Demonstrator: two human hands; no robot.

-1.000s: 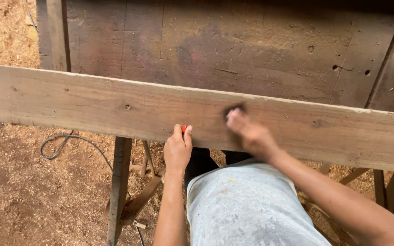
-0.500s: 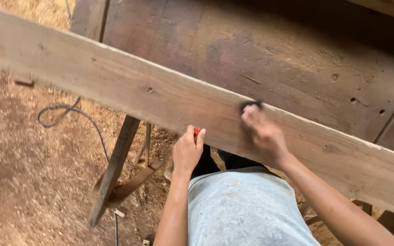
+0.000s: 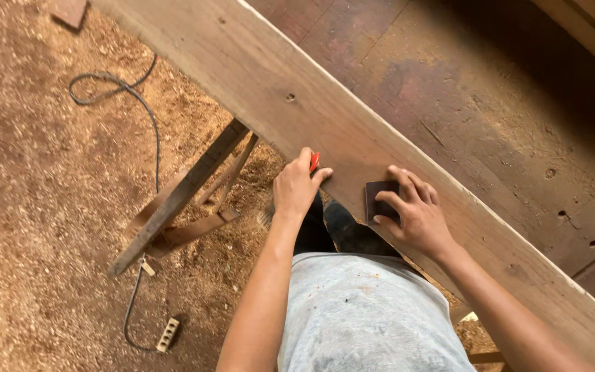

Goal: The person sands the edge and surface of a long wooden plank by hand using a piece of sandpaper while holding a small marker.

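Dark sandpaper [image 3: 382, 201] under right hand [image 3: 418, 219]

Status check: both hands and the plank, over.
Right hand pressing dark square sanding pad flat on long pale wooden plank. Left hand gripping plank's near edge, small red object under fingers. Nothing blocking.
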